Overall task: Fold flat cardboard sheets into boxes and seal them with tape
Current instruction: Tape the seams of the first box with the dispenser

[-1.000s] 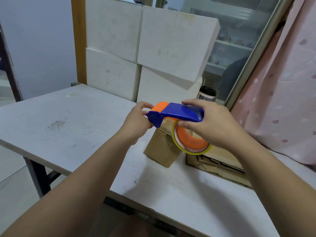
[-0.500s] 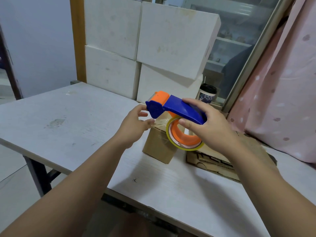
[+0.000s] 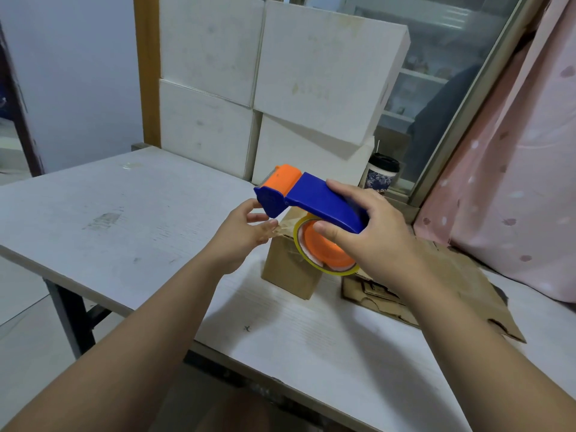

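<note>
While the right hand (image 3: 374, 235) grips the blue and orange plastic tape dispenser (image 3: 324, 202), the left hand (image 3: 241, 236) pinches the free end of its clear tape (image 3: 282, 230)
Right fingers curl over the dispenser's blue body, thumb beneath against the orange hub. Left thumb and fingertips close on the tape strand. The dispenser is held above the small brown cardboard box (image 3: 290, 269), which stands on the white table (image 3: 124, 213) just beside the flat brown cardboard sheets (image 3: 452, 291)

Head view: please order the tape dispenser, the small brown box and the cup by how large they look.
Largest: tape dispenser, nearest the camera.
Then: small brown box, partly hidden behind it.
Smallest: cup, farthest back.
</note>
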The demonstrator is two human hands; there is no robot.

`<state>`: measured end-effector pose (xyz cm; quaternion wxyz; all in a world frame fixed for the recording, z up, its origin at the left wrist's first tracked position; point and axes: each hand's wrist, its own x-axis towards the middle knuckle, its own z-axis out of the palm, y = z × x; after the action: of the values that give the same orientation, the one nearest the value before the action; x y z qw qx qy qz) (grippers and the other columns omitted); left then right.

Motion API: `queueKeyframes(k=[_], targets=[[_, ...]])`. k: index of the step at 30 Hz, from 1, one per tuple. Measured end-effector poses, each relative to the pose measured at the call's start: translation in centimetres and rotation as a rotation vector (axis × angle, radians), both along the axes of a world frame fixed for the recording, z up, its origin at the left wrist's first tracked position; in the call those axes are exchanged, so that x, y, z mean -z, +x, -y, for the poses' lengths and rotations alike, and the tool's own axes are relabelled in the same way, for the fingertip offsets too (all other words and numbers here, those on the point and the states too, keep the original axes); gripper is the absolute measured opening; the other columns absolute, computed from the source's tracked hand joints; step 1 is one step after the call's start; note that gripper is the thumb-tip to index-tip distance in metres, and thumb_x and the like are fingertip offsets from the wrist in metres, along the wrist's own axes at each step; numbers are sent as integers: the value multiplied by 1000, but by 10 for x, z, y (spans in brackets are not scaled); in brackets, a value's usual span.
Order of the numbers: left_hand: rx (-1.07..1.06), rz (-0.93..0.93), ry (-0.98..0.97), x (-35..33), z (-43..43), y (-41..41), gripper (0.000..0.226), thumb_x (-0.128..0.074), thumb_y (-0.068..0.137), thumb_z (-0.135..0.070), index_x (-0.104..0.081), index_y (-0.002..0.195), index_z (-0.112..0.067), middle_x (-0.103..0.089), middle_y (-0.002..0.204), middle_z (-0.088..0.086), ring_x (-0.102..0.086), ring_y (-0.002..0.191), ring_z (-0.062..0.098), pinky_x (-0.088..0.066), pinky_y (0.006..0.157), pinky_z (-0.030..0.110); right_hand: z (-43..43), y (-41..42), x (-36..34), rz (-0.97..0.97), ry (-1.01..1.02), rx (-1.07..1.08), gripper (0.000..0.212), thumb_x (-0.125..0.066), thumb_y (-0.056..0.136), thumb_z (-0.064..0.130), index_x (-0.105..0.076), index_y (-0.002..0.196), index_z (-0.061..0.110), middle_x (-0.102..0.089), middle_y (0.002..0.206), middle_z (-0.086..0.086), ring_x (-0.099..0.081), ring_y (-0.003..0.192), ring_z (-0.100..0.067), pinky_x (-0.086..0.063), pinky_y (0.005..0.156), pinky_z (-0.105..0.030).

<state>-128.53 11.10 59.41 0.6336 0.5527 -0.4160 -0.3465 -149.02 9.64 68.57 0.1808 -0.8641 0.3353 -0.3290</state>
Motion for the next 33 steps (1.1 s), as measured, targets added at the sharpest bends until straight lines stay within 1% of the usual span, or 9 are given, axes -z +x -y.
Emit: queueKeyframes(k=[6, 11, 15, 19, 22, 24, 26, 29, 33], targets=[[160, -222, 39, 13, 1, 5, 47, -65, 89, -14, -47, 132, -16, -57, 124, 20, -59, 113, 34, -46, 100, 49, 0, 9, -6, -91, -29, -15, 62, -71, 75, 49, -50, 133, 43, -54, 109, 10, -47, 98, -3, -36, 82, -13], [192, -288, 73, 17, 9, 11, 51, -71, 83, -14, -51, 130, -14, -59, 125, 18, -59, 114, 32, -47, 99, 46, 0, 16, -8, -153, -63, -22, 61, -71, 75, 49, -50, 133, 43, -55, 108, 8, -46, 96, -3, -35, 81, -11], [150, -330, 158, 11, 8, 8, 36, -65, 88, -9, -55, 123, -9, -64, 110, 15, -61, 90, 20, -51, 75, 27, 2, 15, -8, -119, -45, -14, 60, -73, 75, 47, -52, 131, 43, -56, 106, 8, -47, 95, -4, -35, 79, -13], [1, -190, 310, 8, -4, -7, 29, -63, 90, -23, -54, 117, -15, -52, 84, 5, -47, 70, 13, -43, 61, 23, 2, 16, -8, -89, -30, -8, 58, -73, 75, 47, -54, 130, 42, -57, 108, 7, -49, 99, -7, -39, 85, -21], [-260, 101, 210, 13, -13, -22, 29, -57, 93, -15, -52, 122, -17, -56, 114, 0, -55, 102, 18, -43, 78, 28, 1, 17, -7, -77, -17, -14, 57, -74, 76, 46, -55, 129, 42, -58, 111, 7, -50, 102, -7, -40, 90, -23], [-378, 166, 19, 11, -27, -39, 31, -46, 95, -4, -55, 121, -18, -59, 115, -7, -56, 111, 13, -43, 87, 26, 2, 17, -7, -66, 3, -16, 56, -74, 76, 46, -55, 128, 43, -58, 113, 8, -50, 104, -6, -41, 91, -23], [-318, 174, -80, 12, -39, -56, 43, -41, 92, 2, -56, 127, -19, -59, 115, -12, -55, 113, 7, -42, 94, 23, 3, 16, -8, -47, 19, -11, 56, -74, 76, 45, -55, 128, 43, -58, 114, 8, -51, 105, -6, -42, 93, -25], [-241, 346, 27, 23, -44, -61, 46, -48, 90, -7, -52, 133, -24, -59, 113, -15, -55, 109, 6, -40, 87, 19, 5, 15, -7, -15, 33, -11, 54, -73, 77, 44, -55, 128, 41, -57, 118, 10, -51, 110, -8, -44, 99, -33], [-256, 535, 8, 24, -45, -52, 57, -63, 88, -22, -42, 141, -18, -52, 134, -7, -48, 123, 12, -36, 96, 17, 5, 11, -6, -28, 37, -39, 57, -74, 76, 46, -53, 128, 41, -55, 119, 10, -51, 108, -6, -45, 97, -30]])
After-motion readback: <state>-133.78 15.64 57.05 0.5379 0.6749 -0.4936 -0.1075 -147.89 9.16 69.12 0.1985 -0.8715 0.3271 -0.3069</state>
